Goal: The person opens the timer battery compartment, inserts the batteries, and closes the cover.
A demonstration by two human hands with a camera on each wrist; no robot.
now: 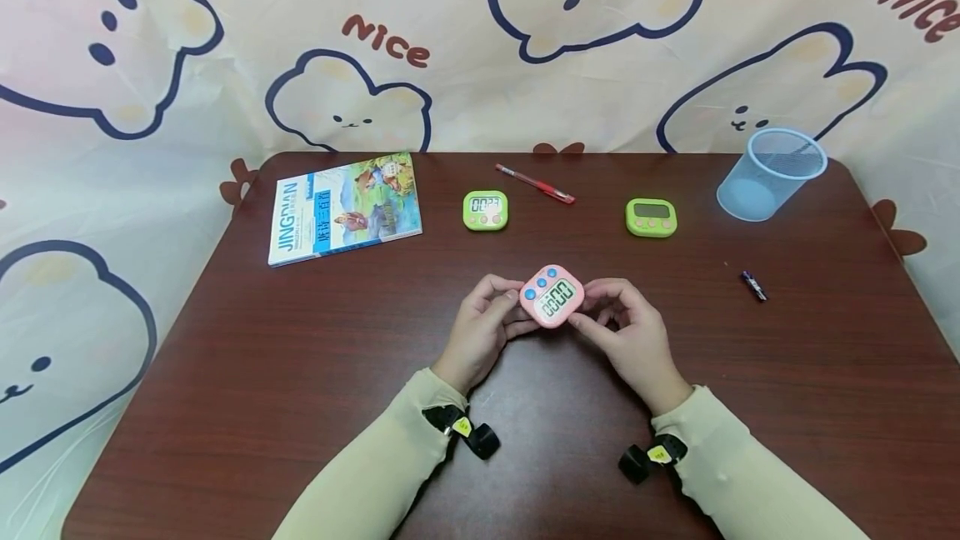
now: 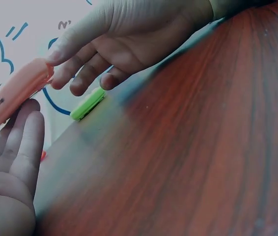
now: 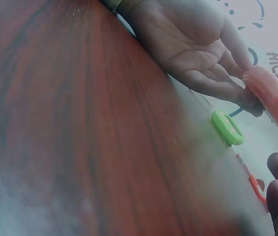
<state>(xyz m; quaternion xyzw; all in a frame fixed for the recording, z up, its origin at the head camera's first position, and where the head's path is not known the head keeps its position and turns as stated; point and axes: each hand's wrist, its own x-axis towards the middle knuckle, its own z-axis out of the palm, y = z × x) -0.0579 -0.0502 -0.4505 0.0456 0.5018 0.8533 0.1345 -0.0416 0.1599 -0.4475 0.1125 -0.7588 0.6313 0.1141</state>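
Observation:
A pink digital timer (image 1: 552, 297) with three blue buttons and a lit-looking digit display is held above the table, tilted, between both hands. My left hand (image 1: 480, 332) pinches its left edge, thumb on top and fingers beneath, as the left wrist view shows the timer (image 2: 21, 91) side-on. On the opposite edge, the thumb and fingertips of my right hand (image 1: 637, 340) grip it. In the right wrist view the pink timer (image 3: 271, 93) sits at that hand's fingertips, its other fingers loosely bent.
Beyond the hands lie a green timer (image 1: 485, 211) showing digits, a second green timer (image 1: 651, 227) with a blank display and a red pen (image 1: 536, 182). A book (image 1: 345, 211) is at left. A blue mesh-like cup (image 1: 765, 182) and a small battery (image 1: 753, 286) are at right.

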